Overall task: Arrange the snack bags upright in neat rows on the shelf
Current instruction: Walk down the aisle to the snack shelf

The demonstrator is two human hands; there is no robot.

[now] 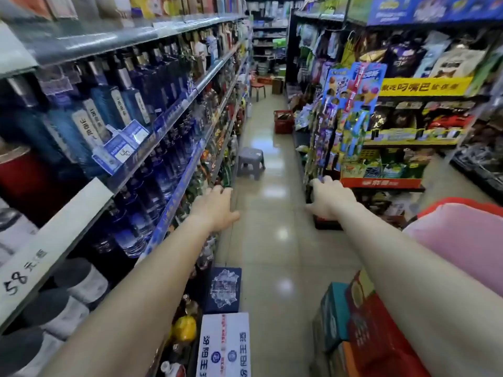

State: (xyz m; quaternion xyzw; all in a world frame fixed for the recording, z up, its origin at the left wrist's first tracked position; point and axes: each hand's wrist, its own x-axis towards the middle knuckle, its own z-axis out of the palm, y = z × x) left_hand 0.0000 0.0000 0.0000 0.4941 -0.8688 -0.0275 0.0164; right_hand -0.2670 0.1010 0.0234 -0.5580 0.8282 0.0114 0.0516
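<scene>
Two hands out front, both arms stretched down the aisle. Left hand (217, 206): fingers slack and slightly spread, palm down, nothing in it. It sits nearer the camera than the grey plastic stool (250, 160) and to its left, close to the edge of the blue liquor bottles (128, 104) shelving; contact unclear. Right hand (330, 198): back of the hand faces the camera, thumb out, fingertips foreshortened and hidden, so I can't say if it is loose or curled. No item visible in it. It is on the near right of the stool, under the foot of the hanging snack rack (351, 104); touching or not, cannot tell.

Snack bags (446, 59) stand on the shelf tiers right of the stool and above it, behind that rack; several look tilted and overlapping, hence the tidying. Judgement: no bag handled yet, and the arms look like a reach or an approach, not a grasp.

Red basket (284, 122) is on the floor beyond the stool. White carton (226, 346) stands well in front of the stool, by the bottle shelving.
</scene>
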